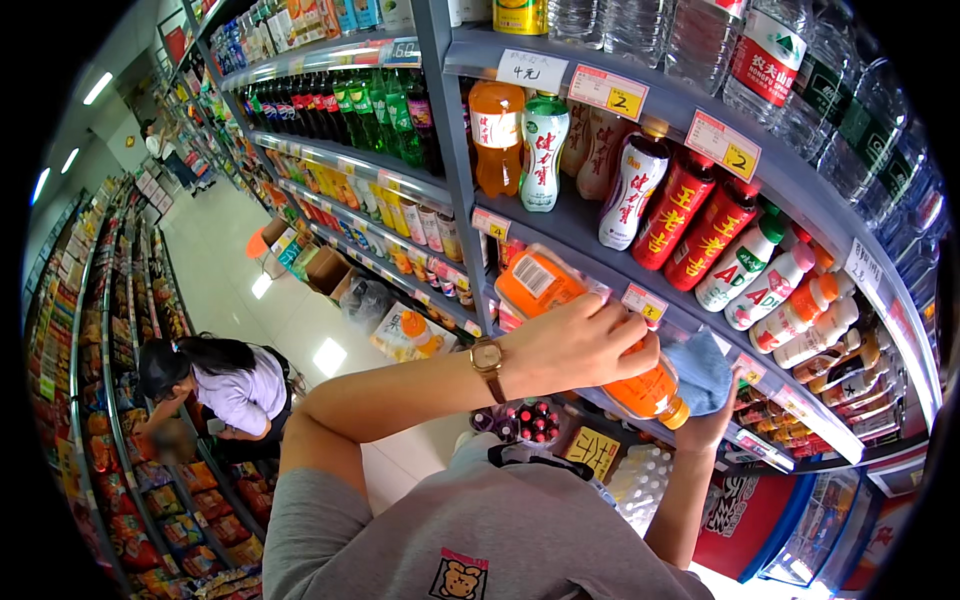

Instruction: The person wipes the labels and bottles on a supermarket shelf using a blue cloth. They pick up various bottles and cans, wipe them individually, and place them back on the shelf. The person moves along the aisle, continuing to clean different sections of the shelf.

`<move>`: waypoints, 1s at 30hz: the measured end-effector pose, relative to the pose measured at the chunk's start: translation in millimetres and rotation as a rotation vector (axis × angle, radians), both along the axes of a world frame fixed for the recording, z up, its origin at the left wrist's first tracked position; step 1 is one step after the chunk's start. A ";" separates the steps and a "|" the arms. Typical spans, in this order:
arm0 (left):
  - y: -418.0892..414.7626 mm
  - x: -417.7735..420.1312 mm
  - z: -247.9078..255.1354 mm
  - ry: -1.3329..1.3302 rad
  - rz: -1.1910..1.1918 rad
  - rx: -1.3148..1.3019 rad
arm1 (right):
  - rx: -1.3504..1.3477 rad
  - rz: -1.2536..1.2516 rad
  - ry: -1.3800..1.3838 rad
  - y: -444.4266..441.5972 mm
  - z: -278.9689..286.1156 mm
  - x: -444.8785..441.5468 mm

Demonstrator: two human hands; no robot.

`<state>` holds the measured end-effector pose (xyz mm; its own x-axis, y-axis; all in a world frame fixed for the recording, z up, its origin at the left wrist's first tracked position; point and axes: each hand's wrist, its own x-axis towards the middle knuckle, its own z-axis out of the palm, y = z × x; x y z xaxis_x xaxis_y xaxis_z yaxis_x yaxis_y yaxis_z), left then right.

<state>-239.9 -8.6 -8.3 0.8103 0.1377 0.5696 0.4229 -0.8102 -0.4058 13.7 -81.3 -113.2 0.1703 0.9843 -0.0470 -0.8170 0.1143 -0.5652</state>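
Observation:
My left hand (581,345), with a watch on the wrist, grips the middle of a plastic bottle of orange drink (645,386). The bottle is tilted, its orange cap (674,413) towards the lower right and its barcode (534,273) towards the upper left. In my right hand (709,427) is a blue cloth (701,371), beside the bottle's neck end; my fingers are mostly hidden behind it. Both hands are in front of a shelf edge bearing price tags (645,301). Behind them, a shelf holds red drink bottles (675,210) and white bottles with green caps (742,259).
Clear water bottles (765,60) line the upper shelf. Bottle packs (536,424) stand on the floor below my arms. A cardboard box (330,270) and a grey plastic bag (365,301) sit along the aisle. Another person (232,390) bends at the left shelves; a further person (165,150) stands farther off.

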 end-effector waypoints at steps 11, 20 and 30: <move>84.5 -31.9 -16.0 -1.043 -0.070 -0.875 | -0.428 0.207 0.170 -5.7 -71.6 -36.8; 147.8 -2.2 -37.0 -1.087 0.016 -0.851 | -0.502 0.503 0.176 -4.4 -32.8 -77.0; 184.7 26.3 -39.1 -1.057 0.113 -0.772 | -0.597 0.445 0.189 -6.2 -55.5 -62.4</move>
